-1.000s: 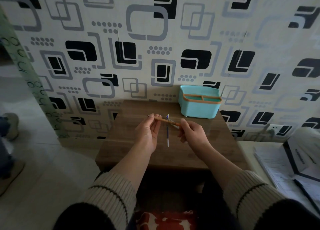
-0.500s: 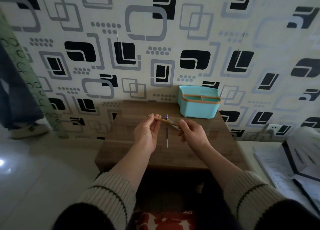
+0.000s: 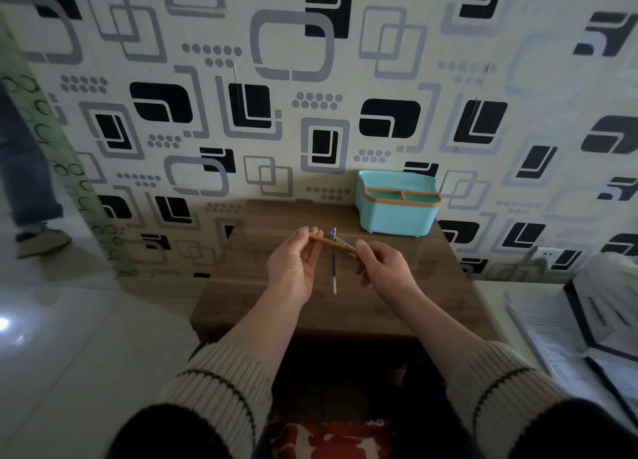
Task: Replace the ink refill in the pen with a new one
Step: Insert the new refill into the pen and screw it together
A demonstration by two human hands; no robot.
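Observation:
I hold a slim orange-brown pen (image 3: 332,243) level above the small wooden table (image 3: 241,286). My left hand (image 3: 293,265) pinches its left end, with the tip just past my fingers. My right hand (image 3: 383,268) grips its right end. Under the pen an ink refill (image 3: 334,272) lies on the table, pointing away from me, blue along its far part and clear white at the near end. A small blue and white piece shows at the refill's far tip.
A turquoise desk organiser (image 3: 397,213) with an orange rim stands at the table's back right, against the patterned wall. Papers and a boxed item (image 3: 593,324) lie on a surface to the right. A person's leg and shoe (image 3: 38,241) are at the far left.
My hands and the pen have stayed almost still. The person at the far left has stepped across the floor.

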